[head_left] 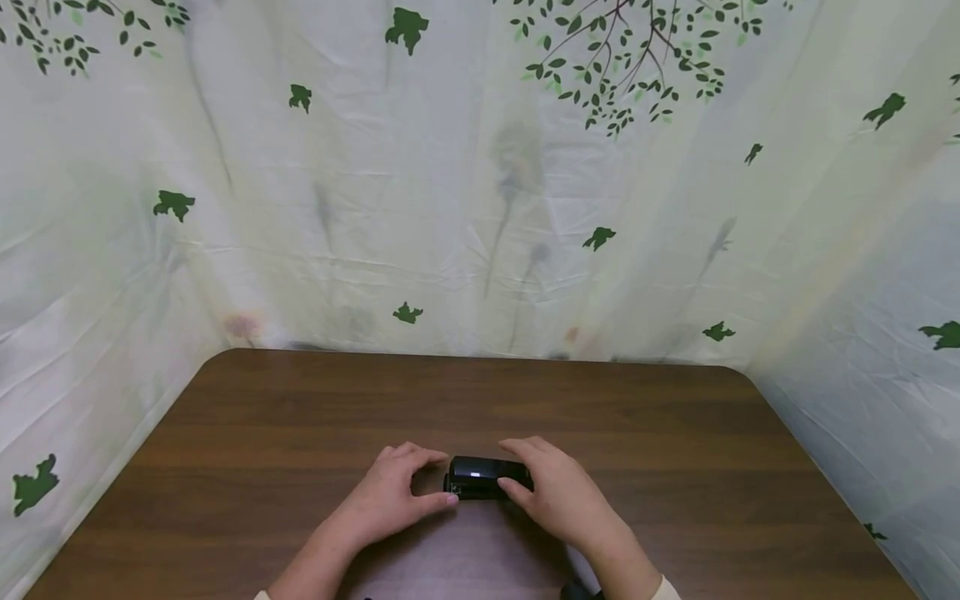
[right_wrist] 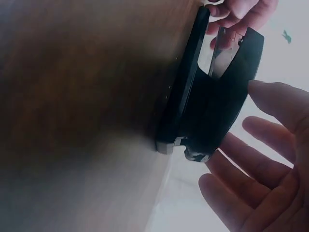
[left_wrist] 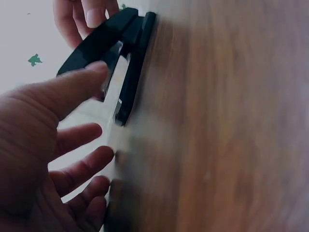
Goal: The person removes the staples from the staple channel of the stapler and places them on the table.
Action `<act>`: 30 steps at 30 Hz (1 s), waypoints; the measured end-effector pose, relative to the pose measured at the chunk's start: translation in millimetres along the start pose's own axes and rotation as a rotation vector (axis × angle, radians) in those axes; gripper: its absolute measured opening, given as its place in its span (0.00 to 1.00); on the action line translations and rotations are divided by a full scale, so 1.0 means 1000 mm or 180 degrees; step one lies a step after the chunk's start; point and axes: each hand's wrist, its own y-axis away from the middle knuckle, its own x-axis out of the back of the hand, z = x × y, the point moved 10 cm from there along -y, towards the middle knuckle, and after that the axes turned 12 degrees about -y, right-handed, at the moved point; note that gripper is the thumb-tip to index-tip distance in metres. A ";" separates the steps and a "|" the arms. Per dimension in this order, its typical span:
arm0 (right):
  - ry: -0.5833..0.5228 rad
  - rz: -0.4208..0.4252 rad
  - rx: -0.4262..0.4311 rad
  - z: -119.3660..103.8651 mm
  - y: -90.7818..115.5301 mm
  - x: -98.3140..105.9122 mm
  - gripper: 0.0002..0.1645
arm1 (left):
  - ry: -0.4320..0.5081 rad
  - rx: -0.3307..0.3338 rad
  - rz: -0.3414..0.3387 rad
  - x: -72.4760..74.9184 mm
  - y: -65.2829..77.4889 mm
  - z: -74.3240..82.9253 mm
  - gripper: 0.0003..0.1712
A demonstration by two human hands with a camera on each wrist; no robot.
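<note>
A black stapler (head_left: 477,478) stands on its base on the brown wooden table (head_left: 337,408), lying crosswise between two hands. Its upper arm and base are spread apart at the left end, as the left wrist view of the stapler (left_wrist: 126,72) shows. The left hand (head_left: 390,496) is at that left end, thumb against the stapler's side and the other fingers loosely extended. Around the right end is the right hand (head_left: 558,492), its thumb across the near side and its fingers on the far side. In the right wrist view these fingers (right_wrist: 241,169) look relaxed, some partly hidden behind the stapler.
White cloth (head_left: 442,183) with green leaf prints hangs behind the table and along both sides. Below the stapler a pale greyish patch (head_left: 453,558) lies on the tabletop. Part of a dark object (head_left: 579,590) shows at the bottom edge, near the right forearm.
</note>
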 end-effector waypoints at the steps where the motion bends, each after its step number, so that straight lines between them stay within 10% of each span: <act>1: 0.0004 -0.0003 0.0018 -0.001 0.000 -0.001 0.29 | -0.0011 0.0004 0.0018 -0.001 0.000 0.000 0.32; 30: 0.0325 0.0118 0.0337 -0.018 -0.003 -0.015 0.23 | -0.0068 0.0264 0.0241 -0.014 0.002 -0.001 0.20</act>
